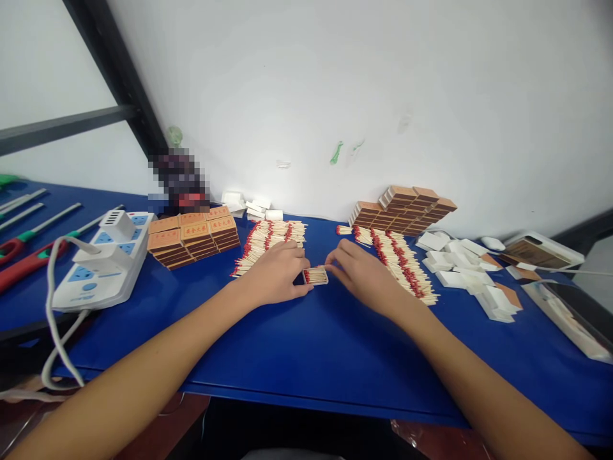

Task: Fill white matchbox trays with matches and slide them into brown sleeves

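A small white matchbox tray [315, 282] holding red-tipped matches lies on the blue table between my hands. My left hand [278, 273] is closed at its left end, thumb at the near side and fingers at the far side. At the tray's right end, my right hand [357, 271] has its fingers curled and its fingertips against the edge. Loose matches with red heads are spread behind my left hand in one pile [275, 235]. Another long pile of matches [405, 262] runs beside and beyond my right hand.
Orange-topped matchboxes stand in a left stack [194, 235] and a right stack [405, 207]. White empty trays [462, 262] are heaped at the right, with more trays [256, 206] by the wall. A power strip [108, 268], lighters [36, 255] and a phone [582, 313] lie further out.
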`<action>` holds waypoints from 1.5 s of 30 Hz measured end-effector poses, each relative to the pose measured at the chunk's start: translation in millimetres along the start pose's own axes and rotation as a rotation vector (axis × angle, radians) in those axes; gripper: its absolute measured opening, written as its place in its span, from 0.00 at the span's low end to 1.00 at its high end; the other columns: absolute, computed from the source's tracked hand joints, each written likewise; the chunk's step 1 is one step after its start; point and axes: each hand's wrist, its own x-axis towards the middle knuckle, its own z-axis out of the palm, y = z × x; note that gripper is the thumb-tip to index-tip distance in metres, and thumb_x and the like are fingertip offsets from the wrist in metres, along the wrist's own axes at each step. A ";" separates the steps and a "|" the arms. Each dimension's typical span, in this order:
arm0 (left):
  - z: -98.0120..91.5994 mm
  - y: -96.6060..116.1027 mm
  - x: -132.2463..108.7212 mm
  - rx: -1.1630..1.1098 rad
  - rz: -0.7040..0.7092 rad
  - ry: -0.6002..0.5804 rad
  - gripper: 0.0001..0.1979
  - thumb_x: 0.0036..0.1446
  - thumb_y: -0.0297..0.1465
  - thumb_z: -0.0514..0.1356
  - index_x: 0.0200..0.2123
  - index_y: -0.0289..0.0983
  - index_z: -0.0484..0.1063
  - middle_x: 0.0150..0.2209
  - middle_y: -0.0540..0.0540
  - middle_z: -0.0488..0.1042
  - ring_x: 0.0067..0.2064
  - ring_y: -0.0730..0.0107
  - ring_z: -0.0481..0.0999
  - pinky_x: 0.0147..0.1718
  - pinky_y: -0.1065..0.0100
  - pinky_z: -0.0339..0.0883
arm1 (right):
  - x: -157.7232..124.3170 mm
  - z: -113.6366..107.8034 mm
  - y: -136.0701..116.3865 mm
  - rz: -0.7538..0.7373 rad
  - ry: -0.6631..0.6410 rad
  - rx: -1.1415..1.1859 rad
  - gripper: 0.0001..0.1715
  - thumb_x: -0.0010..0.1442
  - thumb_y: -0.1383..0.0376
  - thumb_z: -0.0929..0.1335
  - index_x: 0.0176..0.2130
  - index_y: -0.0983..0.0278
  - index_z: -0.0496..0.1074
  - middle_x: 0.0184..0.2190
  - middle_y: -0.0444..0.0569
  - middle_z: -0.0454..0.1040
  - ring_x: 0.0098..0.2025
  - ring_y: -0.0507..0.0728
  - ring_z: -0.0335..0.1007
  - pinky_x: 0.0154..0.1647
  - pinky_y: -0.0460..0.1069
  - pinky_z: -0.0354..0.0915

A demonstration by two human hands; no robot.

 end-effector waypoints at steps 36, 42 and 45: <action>3.1 -2.3 -1.1 0.009 0.004 0.025 0.16 0.66 0.41 0.68 0.46 0.34 0.82 0.42 0.41 0.81 0.49 0.54 0.77 0.56 0.54 0.68 | -3.2 5.1 57.1 0.245 0.073 -0.183 0.11 0.74 0.62 0.65 0.46 0.62 0.76 0.44 0.57 0.76 0.46 0.65 0.74 0.44 0.56 0.67; 1.8 -1.8 -1.2 -0.003 0.003 0.016 0.14 0.66 0.41 0.67 0.45 0.36 0.82 0.42 0.42 0.81 0.50 0.54 0.77 0.54 0.54 0.68 | -9.9 9.0 106.4 0.371 0.021 -0.201 0.10 0.70 0.63 0.67 0.42 0.63 0.78 0.40 0.56 0.75 0.42 0.64 0.73 0.43 0.55 0.65; 1.4 -1.3 -1.0 0.006 -0.002 0.002 0.16 0.67 0.42 0.67 0.47 0.35 0.82 0.43 0.41 0.81 0.51 0.53 0.77 0.56 0.53 0.68 | -11.9 9.6 109.9 0.366 0.041 -0.200 0.10 0.70 0.62 0.67 0.41 0.62 0.78 0.40 0.55 0.75 0.41 0.63 0.72 0.42 0.55 0.65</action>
